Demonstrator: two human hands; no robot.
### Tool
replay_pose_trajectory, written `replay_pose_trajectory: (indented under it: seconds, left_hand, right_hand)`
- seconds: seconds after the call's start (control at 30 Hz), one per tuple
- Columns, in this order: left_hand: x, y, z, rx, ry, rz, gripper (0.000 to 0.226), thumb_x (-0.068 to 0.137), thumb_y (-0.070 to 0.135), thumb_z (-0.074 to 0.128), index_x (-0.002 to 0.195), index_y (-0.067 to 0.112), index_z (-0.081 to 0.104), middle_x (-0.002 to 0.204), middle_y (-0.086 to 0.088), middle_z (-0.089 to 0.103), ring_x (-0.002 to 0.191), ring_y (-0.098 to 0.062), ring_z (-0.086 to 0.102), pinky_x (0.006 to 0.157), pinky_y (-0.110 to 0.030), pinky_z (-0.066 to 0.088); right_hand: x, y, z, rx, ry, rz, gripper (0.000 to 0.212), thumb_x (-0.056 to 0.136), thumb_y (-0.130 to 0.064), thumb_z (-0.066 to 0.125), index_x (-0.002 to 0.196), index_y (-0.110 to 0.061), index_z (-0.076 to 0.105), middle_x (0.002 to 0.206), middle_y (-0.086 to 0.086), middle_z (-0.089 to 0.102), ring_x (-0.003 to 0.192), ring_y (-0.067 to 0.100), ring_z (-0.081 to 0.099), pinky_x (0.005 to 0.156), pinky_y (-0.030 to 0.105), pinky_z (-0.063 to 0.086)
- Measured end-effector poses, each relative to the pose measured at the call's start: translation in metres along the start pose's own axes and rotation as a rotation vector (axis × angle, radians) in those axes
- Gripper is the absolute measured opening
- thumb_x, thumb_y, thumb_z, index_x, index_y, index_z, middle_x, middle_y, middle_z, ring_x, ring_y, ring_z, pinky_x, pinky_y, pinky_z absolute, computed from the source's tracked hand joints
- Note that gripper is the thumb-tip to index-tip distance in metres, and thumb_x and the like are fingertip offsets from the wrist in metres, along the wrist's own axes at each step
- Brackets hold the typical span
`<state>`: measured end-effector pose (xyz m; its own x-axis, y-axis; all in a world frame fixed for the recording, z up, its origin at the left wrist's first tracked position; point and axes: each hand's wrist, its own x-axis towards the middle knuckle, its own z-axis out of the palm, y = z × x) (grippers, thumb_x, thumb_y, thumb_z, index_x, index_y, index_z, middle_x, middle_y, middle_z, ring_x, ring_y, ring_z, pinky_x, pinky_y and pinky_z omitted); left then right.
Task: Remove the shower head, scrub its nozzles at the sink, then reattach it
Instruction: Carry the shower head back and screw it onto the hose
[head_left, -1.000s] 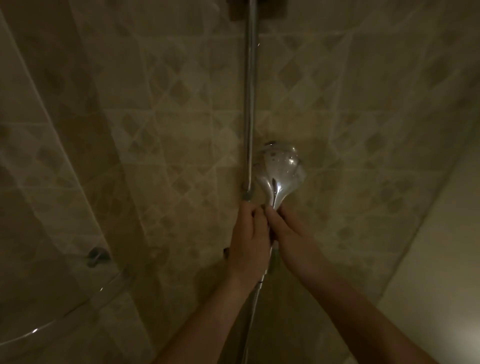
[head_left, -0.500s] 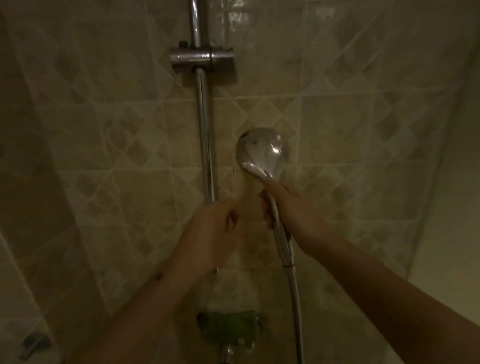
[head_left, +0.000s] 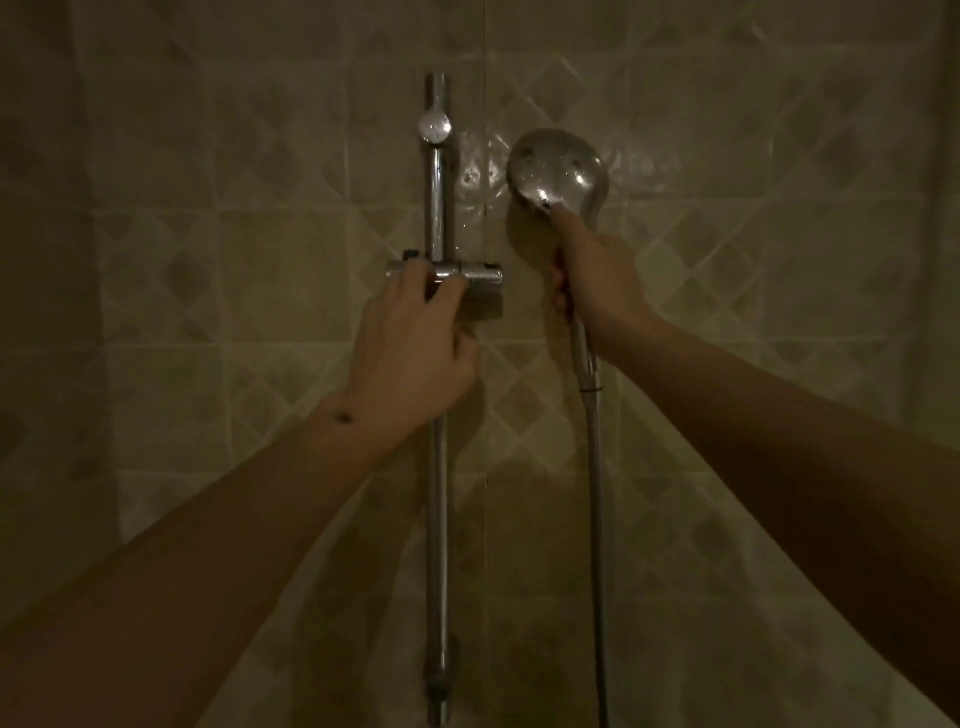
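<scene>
At frame centre, I log the left hand (head_left: 415, 343) now gripping the slider bracket (head_left: 470, 280); half a second ago it hung free. Right hand (head_left: 597, 275) holds shower head (head_left: 556, 169) upper centre-right, beside the rail (head_left: 438, 208). Reattachment looks imminent.

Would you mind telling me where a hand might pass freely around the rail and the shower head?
Free: the tiled gap between the rail and the hose, below both hands, and the wall left of the rail. Crowded: around the bracket, which the left hand grips, with the shower head in the right hand beside it.
</scene>
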<state>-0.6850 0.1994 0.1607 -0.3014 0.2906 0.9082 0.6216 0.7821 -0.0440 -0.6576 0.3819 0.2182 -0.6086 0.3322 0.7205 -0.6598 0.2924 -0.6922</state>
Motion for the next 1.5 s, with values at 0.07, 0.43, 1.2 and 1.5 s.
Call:
replay_pose_trajectory:
  seconds: [0.07, 0.43, 1.2, 1.5]
  left_hand:
    - [0.005, -0.002, 0.001, 0.039, 0.025, 0.004, 0.052, 0.085, 0.021, 0.064, 0.136, 0.009, 0.06, 0.138, -0.019, 0.053, 0.129, -0.037, 0.047, 0.1, -0.049, 0.041]
    - [0.006, -0.015, 0.006, 0.084, 0.013, 0.02, 0.06, 0.088, 0.028, 0.063, 0.146, 0.017, 0.051, 0.145, -0.014, 0.05, 0.136, -0.031, 0.044, 0.105, -0.048, 0.033]
    - [0.003, -0.03, 0.009, 0.07, -0.019, 0.129, 0.079, 0.085, 0.041, 0.033, 0.154, 0.005, 0.045, 0.155, -0.029, 0.043, 0.147, -0.043, 0.036, 0.119, -0.056, 0.035]
    - [0.0, -0.03, 0.02, 0.088, -0.003, 0.115, 0.077, 0.09, 0.034, 0.06, 0.159, 0.008, 0.037, 0.162, -0.028, 0.033, 0.153, -0.043, 0.025, 0.125, -0.056, 0.026]
  right_hand:
    - [0.018, -0.009, 0.004, 0.004, 0.002, 0.005, 0.048, 0.088, -0.058, 0.055, 0.06, -0.019, 0.055, 0.05, -0.002, 0.049, 0.04, 0.011, 0.045, 0.04, 0.023, 0.038]
    - [0.054, -0.021, 0.027, 0.015, -0.079, 0.102, 0.042, 0.091, -0.051, 0.054, 0.071, -0.014, 0.056, 0.052, 0.0, 0.049, 0.039, 0.013, 0.044, 0.041, 0.023, 0.037]
    - [0.089, -0.075, 0.092, -0.05, 0.289, -0.396, 0.045, 0.095, -0.048, 0.054, 0.057, -0.024, 0.054, 0.044, -0.02, 0.053, 0.044, -0.01, 0.05, 0.044, 0.007, 0.038]
    - [0.094, -0.076, 0.082, -0.014, 0.334, -0.347, 0.048, 0.092, -0.055, 0.054, 0.076, -0.01, 0.061, 0.07, 0.002, 0.059, 0.062, 0.01, 0.057, 0.056, 0.026, 0.044]
